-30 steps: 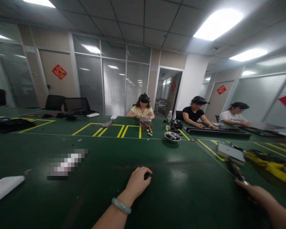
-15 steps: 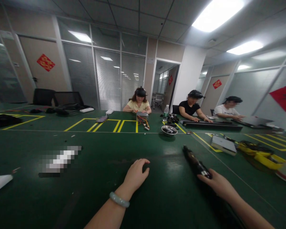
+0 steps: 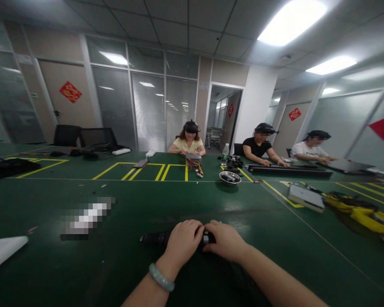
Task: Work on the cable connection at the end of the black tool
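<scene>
A long, thin black object (image 3: 154, 238) with a shiny metallic band lies low over the green table (image 3: 121, 251) in front of me; its exact kind cannot be made out. Wrapped over its middle is my left hand (image 3: 184, 239), with a pale green bangle on the wrist. My right hand (image 3: 225, 242) grips it close beside the left, thumb and fingers around the part near the shiny band. Both hands hide much of the object, and its left end sticks out past my left hand. Something dark below my right forearm is too dim to tell.
At left are a white object (image 3: 6, 252) and a blurred-out item (image 3: 89, 216). Ahead stand a metal bowl (image 3: 230, 179), a bottle (image 3: 225, 155) and a box with wires (image 3: 193, 160). Right are a silver box (image 3: 306, 198) and yellow trays (image 3: 369, 217). Three people sit opposite.
My right hand has brought the black object leftward and turned it crosswise before me. My left hand, empty before, has closed over it.
</scene>
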A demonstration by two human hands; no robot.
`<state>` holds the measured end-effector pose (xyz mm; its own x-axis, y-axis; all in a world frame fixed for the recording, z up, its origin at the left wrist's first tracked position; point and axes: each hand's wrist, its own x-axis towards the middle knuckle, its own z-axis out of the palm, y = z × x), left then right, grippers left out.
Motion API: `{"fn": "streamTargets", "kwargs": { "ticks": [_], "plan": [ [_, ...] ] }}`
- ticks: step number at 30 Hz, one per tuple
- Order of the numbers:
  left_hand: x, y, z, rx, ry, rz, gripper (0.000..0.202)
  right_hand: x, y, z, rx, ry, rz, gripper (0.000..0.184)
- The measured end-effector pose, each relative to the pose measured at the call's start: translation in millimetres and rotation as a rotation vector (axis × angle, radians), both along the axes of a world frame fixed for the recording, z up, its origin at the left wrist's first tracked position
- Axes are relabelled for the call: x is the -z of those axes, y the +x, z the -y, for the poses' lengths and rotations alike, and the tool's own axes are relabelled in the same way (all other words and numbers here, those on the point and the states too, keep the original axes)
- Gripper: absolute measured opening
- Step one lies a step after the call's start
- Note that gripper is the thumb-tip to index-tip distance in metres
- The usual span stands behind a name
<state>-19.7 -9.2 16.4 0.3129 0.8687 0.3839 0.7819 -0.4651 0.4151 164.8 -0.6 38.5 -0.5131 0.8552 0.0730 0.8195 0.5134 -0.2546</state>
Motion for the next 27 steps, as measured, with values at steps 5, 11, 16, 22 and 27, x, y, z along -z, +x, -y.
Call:
{"fn": "streamTargets", "kwargs": {
  "ticks": [5,11,16,22,27],
  "plan": [
    [-3.8,-3.4,-2.4,-0.039,-0.069,-0.042,0.035,-5.6,0.9,-6.3,0.020,-0.079,-0.044,0.054],
    [-5.3,-5.2,-0.5,0.003,-0.103,-0.041,0.036,-23.8,42.0,12.8,0.098,-0.087,-0.042,0.041],
    [-3.4,-7.1,-1.9,0.030,-0.106,-0.011,0.040,-30.0,74.1,36.9,0.024,-0.188,0.097,0.029],
    [-3.6,-8.9,-4.2,0.049,-0.132,0.016,0.043,-24.4,72.3,54.5,0.006,-0.190,0.136,0.038],
    [-13.2,-7.6,4.2,0.063,-0.141,-0.028,0.052,-13.3,61.8,57.1,0.038,-0.187,0.156,0.014]
  ]
}}
